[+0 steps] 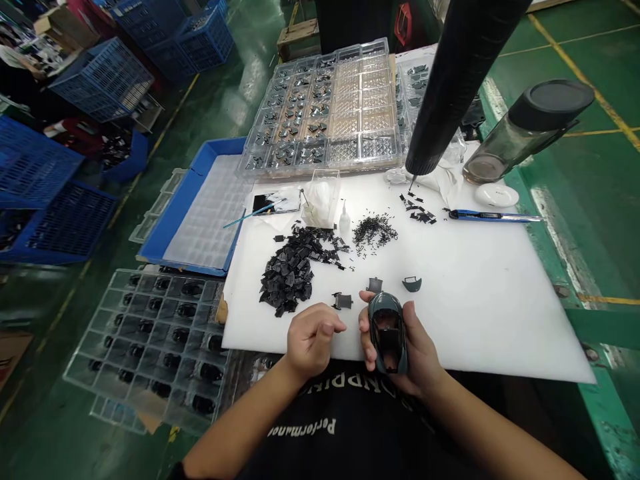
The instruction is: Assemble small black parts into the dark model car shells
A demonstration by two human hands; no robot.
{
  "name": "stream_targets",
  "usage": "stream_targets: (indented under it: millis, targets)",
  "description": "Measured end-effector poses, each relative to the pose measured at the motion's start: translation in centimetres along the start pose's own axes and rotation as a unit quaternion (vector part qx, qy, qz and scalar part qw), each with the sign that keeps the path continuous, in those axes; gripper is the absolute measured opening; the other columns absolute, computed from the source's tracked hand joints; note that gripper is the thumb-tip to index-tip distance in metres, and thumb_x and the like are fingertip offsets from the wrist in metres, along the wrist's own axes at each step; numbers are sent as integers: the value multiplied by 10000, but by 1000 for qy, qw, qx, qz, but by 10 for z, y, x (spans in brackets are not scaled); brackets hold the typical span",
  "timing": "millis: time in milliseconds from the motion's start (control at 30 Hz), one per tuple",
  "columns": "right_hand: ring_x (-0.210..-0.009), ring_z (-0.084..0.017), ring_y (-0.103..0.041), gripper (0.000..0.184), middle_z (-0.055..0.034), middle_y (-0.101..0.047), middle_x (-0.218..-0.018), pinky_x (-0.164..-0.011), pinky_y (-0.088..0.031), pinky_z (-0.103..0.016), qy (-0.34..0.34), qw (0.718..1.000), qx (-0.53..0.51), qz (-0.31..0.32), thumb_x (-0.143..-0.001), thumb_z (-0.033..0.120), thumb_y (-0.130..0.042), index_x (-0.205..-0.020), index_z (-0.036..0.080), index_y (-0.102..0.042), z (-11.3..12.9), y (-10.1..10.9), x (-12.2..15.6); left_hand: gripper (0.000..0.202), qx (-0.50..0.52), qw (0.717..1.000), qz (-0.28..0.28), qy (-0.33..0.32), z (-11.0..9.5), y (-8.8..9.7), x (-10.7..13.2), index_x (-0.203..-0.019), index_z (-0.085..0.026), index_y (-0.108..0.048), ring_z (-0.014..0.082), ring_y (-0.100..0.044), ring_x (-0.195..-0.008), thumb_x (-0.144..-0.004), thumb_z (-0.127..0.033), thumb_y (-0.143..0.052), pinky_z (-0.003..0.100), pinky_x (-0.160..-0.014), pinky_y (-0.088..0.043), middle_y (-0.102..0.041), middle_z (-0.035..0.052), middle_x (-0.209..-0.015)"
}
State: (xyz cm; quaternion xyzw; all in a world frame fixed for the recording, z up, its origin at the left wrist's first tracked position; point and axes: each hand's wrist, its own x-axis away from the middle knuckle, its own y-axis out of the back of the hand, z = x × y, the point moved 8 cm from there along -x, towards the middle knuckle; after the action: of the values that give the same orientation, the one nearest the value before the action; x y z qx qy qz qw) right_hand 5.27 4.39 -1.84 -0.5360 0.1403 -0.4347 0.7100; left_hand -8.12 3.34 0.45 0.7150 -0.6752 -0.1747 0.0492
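Observation:
My right hand point(419, 347) is wrapped round a dark green toy car body point(387, 327), held upright at the table's front edge. Black parts show in the openings of its shell. To its left, my left hand point(313, 339) is curled with the thumb against the fingers; anything inside the fingers is hidden. Just beyond it lies a small black flat part point(343, 301). A similar part point(375, 285) lies behind the car body, partly covered by my fingers. A small dark green curved piece point(412, 285) lies to the right of that.
A heap of black parts point(287, 273) and a scatter of tiny black pieces point(375, 231) lie on the white board point(480, 300). A black electric screwdriver point(445, 87) hangs above. Around stand compartment trays point(345, 87), a blue tray point(200, 207), a bottle point(520, 133) and a cutter knife point(493, 216).

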Motion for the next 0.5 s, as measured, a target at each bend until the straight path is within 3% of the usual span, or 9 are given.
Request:
stream_targets:
  millis: [233, 500]
  targets:
    - [-583, -146, -595, 561, -49, -624, -890, -491, -562, -269, 12, 1000, -24, 5, -961, 616, -348, -1256, 214, -603, 1, 0, -1, 354, 64, 996, -17, -61, -10, 2, -6, -787, -158, -677, 127, -566, -638, -982, -321, -430, 257, -608, -453, -610, 44, -684]
    - [-588, -146, -604, 574, -51, -633, -896, -506, -577, -276, 12, 1000, -25, 4, -958, 623, -347, -1244, 203, -615, 1, 0, -1, 338, 78, 995, -16, -59, -7, 2, -5, -782, -149, -677, 119, -563, -642, -979, -302, -449, 243, -598, -439, -602, 39, -685]
